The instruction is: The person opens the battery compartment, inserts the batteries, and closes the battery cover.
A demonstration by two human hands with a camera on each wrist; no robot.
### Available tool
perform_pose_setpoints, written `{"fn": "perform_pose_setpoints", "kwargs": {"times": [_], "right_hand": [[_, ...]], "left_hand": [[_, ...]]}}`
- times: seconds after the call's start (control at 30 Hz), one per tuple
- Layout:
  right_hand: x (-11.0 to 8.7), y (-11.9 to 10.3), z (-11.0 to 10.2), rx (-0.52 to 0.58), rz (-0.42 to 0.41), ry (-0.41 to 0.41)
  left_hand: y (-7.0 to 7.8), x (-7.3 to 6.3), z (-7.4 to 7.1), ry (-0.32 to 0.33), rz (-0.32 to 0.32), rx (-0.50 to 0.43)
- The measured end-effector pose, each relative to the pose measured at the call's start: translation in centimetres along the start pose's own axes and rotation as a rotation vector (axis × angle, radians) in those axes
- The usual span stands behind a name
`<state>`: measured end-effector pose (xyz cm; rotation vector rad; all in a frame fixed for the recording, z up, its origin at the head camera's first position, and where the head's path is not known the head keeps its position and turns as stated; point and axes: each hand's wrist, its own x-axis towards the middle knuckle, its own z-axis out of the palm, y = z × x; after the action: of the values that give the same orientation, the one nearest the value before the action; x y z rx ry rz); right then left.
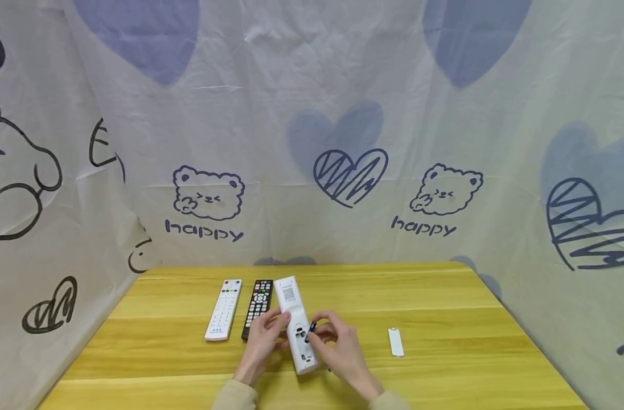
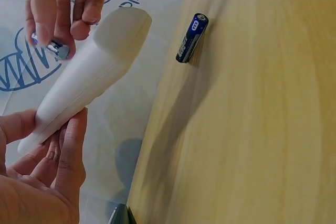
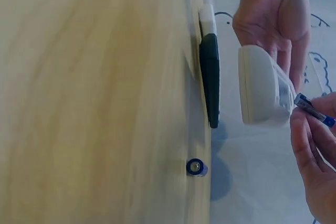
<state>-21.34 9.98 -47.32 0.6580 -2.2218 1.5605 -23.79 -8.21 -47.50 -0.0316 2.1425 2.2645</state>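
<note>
My left hand (image 1: 263,340) grips a white remote control (image 1: 292,319) by its side, back facing up, with the battery compartment uncovered. Between the thumb and fingers of my right hand (image 1: 340,347) is a blue battery (image 3: 314,109), held at the compartment's edge. In the right wrist view one end of that battery is close to the opening; whether it touches cannot be made out. A second blue battery (image 2: 192,38) lies on the table below the remote, mostly hidden by my right hand in the head view.
A white remote (image 1: 224,310) and a black remote (image 1: 258,304) lie side by side left of my hands. The small white battery cover (image 1: 395,342) lies to the right on the wooden table (image 1: 445,307). A printed cloth (image 1: 302,228) hangs behind the table.
</note>
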Motion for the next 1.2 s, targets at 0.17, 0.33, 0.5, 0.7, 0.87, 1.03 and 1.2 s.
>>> {"fn": "perform_pose_setpoints", "kwargs": {"times": [0.17,0.33,0.5,0.7,0.87,1.03,1.2], "right_hand": [[-0.2,-0.4,0.5,-0.150,-0.084,-0.012],[-0.4,-1.2,0.9,-0.282,-0.113,-0.046],[-0.4,-1.6,1.1,-0.349,-0.077,-0.091],[-0.4,-1.9,1.3,-0.374,-0.050,-0.121],[-0.4,-2.0,1.5,-0.430,-0.051,-0.136],[-0.4,-2.3,1.5,-0.500,-0.054,-0.147],[-0.4,-2.7,1.2,-0.562,-0.071,-0.161]], "left_hand": [[0.1,-0.1,0.2,-0.008,0.009,0.002],[0.2,-0.2,0.4,-0.022,0.021,0.001],[0.4,-0.3,0.5,-0.035,0.023,-0.003],[0.4,-0.3,0.4,-0.047,0.033,-0.009],[0.4,-0.4,0.4,-0.037,0.030,0.000],[0.6,-0.4,0.4,-0.004,0.011,-0.002],[0.7,-0.4,0.5,0.007,0.009,-0.013]]}}
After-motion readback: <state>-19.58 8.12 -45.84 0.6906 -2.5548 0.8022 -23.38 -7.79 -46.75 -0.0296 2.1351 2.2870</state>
